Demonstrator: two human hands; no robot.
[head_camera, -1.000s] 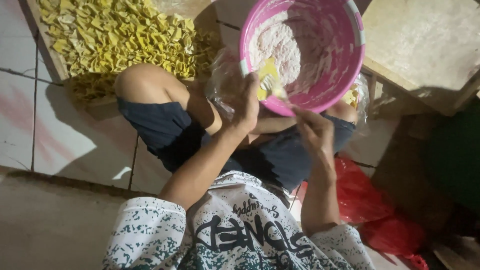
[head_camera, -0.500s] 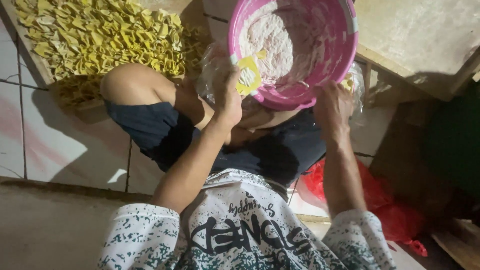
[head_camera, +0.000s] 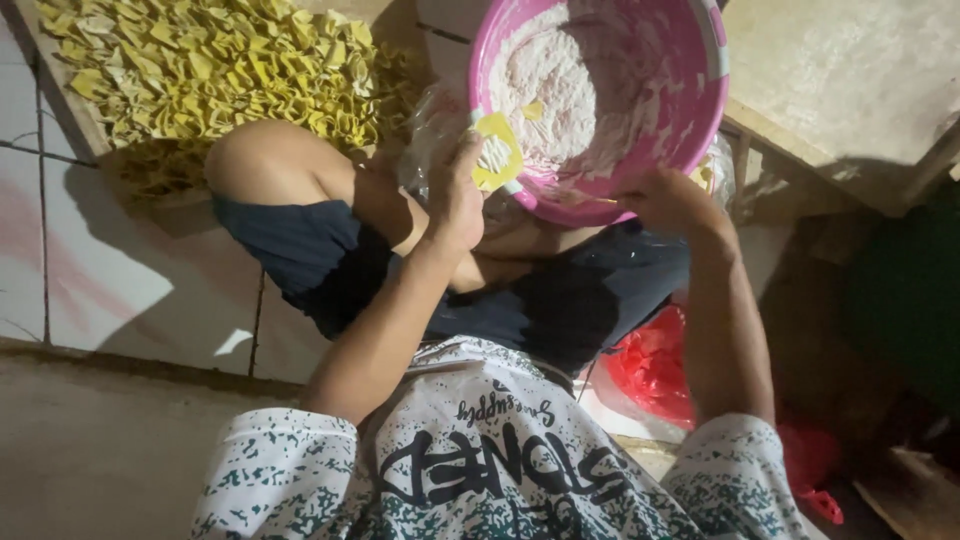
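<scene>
Two bare hands work over a seated person's lap: the right hand (head_camera: 672, 200) grips the lower rim of a tilted pink basin (head_camera: 690, 110) of white flour, while the left hand (head_camera: 455, 195), fingers closed, holds a yellow scraper (head_camera: 497, 155) at its near rim, apparently scraping flour out

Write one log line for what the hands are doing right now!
left hand: holds yellow scraper at bowl rim | right hand: grips tilted pink bowl | inside: white flour

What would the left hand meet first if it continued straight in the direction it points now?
Probably the white flour inside the pink basin. The left hand already holds a yellow scraper over the rim, pointing inward; depth is hard to judge.
</scene>
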